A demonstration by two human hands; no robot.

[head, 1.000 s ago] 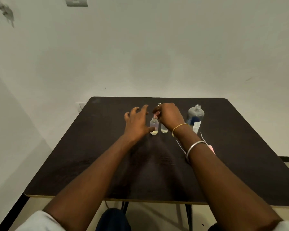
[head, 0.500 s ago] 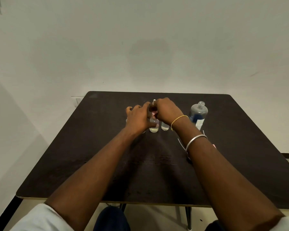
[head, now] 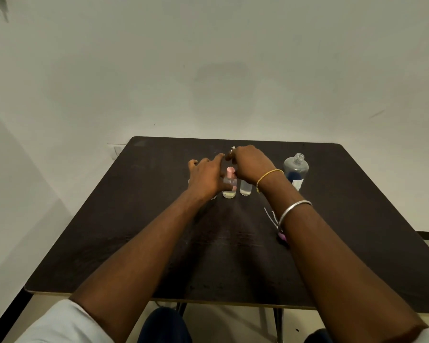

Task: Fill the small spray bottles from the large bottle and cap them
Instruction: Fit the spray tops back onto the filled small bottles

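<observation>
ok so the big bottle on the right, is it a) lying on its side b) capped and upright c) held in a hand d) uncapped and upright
d: the large bottle stands upright on the table, its threaded neck bare with no cap on it.

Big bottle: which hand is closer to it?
Right. The right hand sits just left of the big bottle; the left hand is farther left, by the pink-capped bottle.

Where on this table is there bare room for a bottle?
Free: the table's left side, from the left forearm out to the edge, and the near middle between both forearms. Crowded: small spray bottles mid-table, large bottle to their right, loose spray tubes nearer the camera.
</observation>
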